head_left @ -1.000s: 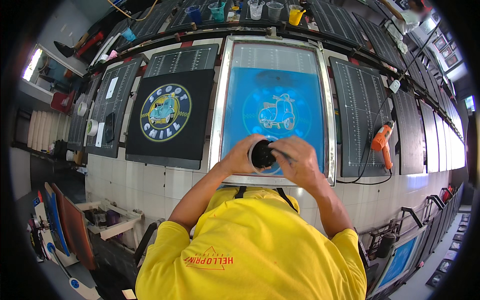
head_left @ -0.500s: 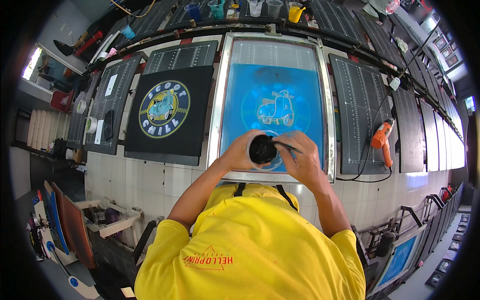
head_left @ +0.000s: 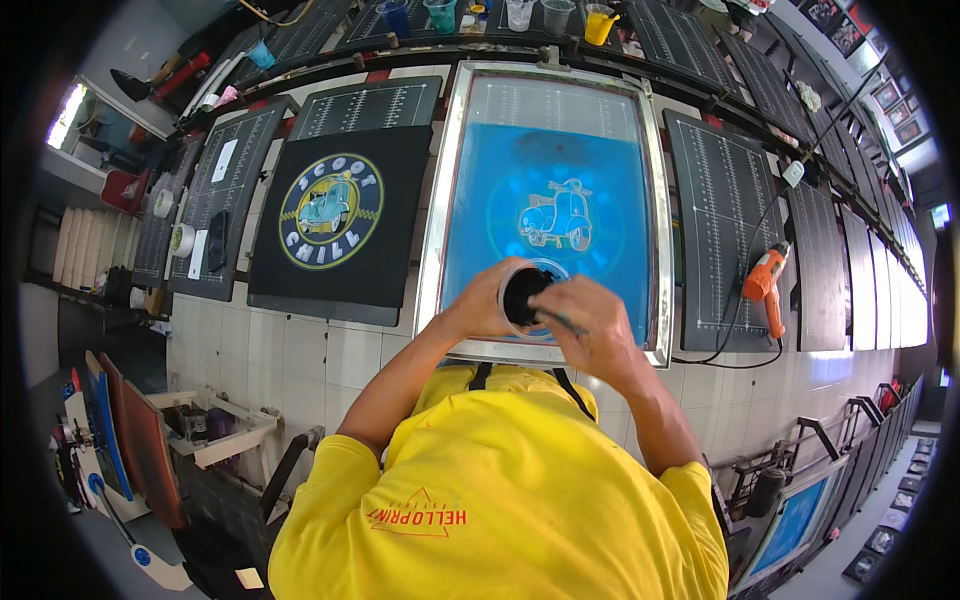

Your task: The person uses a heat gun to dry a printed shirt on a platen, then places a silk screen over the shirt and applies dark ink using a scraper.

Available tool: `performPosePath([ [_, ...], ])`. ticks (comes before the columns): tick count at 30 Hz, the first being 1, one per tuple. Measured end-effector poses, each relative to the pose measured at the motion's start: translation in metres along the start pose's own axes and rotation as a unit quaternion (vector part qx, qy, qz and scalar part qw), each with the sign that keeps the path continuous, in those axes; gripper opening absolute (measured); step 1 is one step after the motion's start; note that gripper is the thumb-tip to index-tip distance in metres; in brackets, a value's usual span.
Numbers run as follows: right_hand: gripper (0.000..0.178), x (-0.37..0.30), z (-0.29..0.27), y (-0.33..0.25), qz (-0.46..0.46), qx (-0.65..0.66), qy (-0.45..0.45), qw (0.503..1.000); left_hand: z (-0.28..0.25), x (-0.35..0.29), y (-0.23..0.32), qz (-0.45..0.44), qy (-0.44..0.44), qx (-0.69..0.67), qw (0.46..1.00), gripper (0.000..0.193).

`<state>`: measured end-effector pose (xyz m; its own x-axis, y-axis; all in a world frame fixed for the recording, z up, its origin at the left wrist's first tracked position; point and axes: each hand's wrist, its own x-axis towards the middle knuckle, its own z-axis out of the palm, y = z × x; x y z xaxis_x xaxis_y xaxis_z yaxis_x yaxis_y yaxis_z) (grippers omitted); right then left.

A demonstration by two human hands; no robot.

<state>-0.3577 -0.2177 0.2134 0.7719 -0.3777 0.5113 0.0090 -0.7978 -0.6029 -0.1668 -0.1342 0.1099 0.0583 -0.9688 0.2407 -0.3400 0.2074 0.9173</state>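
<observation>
My left hand [head_left: 478,303] wraps around a clear plastic cup [head_left: 510,325] that holds thick black ink [head_left: 522,294]. The cup is tilted, its mouth facing me and the right hand. My right hand [head_left: 597,320] grips a thin dark stirrer [head_left: 562,322] at the cup's mouth; the tip is down in the ink and hidden. Both hands are above the near end of a silver-framed printing screen [head_left: 655,230]. Its blue mesh [head_left: 500,190] carries a scooter outline [head_left: 556,218] just beyond the cup.
Left of the screen, a black printed shirt [head_left: 365,270] covers a platen. To the right, an orange heat gun [head_left: 766,280] with a cord rests on another platen [head_left: 715,210]. Several ink cups, including a yellow one [head_left: 598,25], stand along the far side.
My right hand has shifted slightly and turned over the cup, moving the stirrer within the ink. My left hand keeps its hold on the cup. The whole view has shifted slightly.
</observation>
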Motion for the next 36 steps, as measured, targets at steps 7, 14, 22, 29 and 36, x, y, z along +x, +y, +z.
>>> performPosePath([
  [7,0.024,-0.004,0.004,0.001,0.014,0.02,0.028,0.999,-0.001,0.005,0.0,0.027,0.026,0.002,0.999,0.081],
  [14,0.017,-0.009,0.0,0.0,0.104,0.054,0.048,0.992,0.002,0.005,-0.006,0.011,0.032,-0.004,0.999,0.083],
  [22,0.018,0.015,-0.002,-0.004,0.058,0.014,0.036,0.998,0.018,-0.005,-0.022,0.016,0.031,-0.153,0.988,0.087],
  [29,0.03,0.022,-0.009,-0.005,0.004,-0.061,-0.023,0.998,0.015,-0.005,-0.015,0.024,0.053,-0.127,0.99,0.078],
  [36,0.027,0.022,-0.011,-0.014,0.003,-0.063,-0.078,0.995,0.004,-0.004,-0.023,0.097,0.059,-0.093,0.989,0.079],
])
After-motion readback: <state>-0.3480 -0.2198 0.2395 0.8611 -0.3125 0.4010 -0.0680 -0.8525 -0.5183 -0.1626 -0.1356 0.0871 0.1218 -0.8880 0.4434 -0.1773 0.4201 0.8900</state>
